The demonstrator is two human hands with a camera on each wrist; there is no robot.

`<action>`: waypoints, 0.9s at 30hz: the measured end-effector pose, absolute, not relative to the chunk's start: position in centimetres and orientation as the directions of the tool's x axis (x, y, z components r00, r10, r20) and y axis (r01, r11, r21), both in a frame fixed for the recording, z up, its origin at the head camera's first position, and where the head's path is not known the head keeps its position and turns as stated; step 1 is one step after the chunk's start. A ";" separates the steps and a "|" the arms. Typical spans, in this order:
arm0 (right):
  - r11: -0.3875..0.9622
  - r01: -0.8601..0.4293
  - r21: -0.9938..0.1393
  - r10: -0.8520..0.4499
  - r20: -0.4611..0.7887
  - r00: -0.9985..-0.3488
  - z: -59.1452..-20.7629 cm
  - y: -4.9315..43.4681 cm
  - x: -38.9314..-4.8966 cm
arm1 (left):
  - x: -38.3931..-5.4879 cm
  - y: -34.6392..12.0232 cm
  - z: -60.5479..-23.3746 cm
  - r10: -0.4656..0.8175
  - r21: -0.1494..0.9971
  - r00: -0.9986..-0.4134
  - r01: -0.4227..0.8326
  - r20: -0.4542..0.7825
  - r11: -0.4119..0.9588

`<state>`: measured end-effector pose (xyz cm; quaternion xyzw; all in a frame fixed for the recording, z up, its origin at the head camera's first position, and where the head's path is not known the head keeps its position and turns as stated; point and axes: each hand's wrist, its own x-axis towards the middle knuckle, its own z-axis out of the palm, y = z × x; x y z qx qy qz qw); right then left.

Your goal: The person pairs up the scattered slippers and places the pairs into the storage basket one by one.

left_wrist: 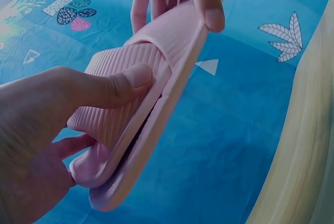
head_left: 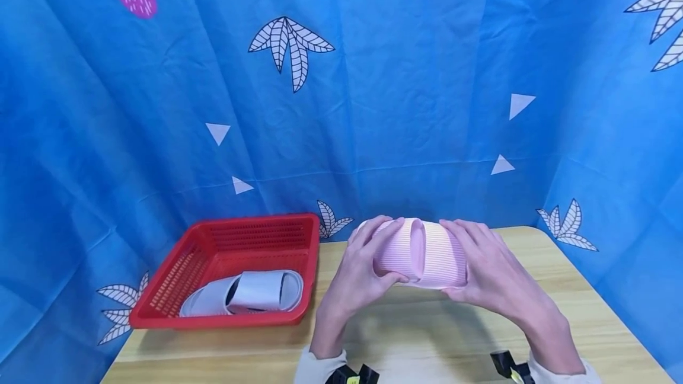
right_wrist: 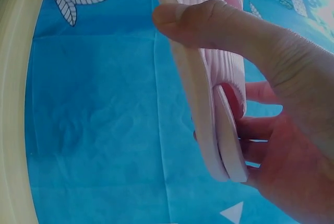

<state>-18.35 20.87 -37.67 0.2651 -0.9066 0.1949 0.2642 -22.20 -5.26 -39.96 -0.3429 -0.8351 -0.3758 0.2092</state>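
Observation:
A pair of pink ribbed slippers [head_left: 443, 253], one nested into the other, is held up above the table between both hands. My left hand [head_left: 357, 271] grips one end, its thumb lying across a ribbed strap [left_wrist: 117, 72] in the left wrist view. At the opposite end my right hand [head_left: 491, 265] holds the pair, thumb on the sole's edge and fingers behind, as the right wrist view shows. A narrow gap runs between the two soles [left_wrist: 151, 145]. To the left, grey slippers [head_left: 261, 290] lie inside a red basket [head_left: 224, 320].
The red basket stands on the left part of the wooden table [head_left: 405, 336]. A blue patterned curtain [head_left: 405, 105] hangs behind the table and along both sides. The table's right edge runs diagonally beyond my right hand.

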 end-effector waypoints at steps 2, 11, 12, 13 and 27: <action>0.777 -0.594 -0.208 -0.389 0.583 -0.713 -37.5 20.9 -18.5 | -22.2 -5.2 -39.9 0.408 0.487 -0.677 0.730 0.612 0.480; 0.773 -0.598 -0.213 -0.400 0.567 -0.720 -37.3 20.6 -19.1 | -22.5 -5.5 -40.0 0.393 0.488 -0.683 0.722 0.615 0.491; 0.772 -0.598 -0.214 -0.401 0.566 -0.720 -37.4 20.6 -19.1 | -22.6 -5.5 -40.0 0.394 0.485 -0.683 0.722 0.615 0.493; 0.771 -0.600 -0.213 -0.403 0.566 -0.719 -37.5 20.6 -19.2 | -22.7 -5.5 -40.1 0.396 0.484 -0.682 0.722 0.614 0.494; 0.766 -0.558 -0.319 -0.357 0.510 -0.782 -39.0 21.3 -19.0 | -22.9 -5.0 -41.4 0.417 0.341 -0.616 0.752 0.668 0.564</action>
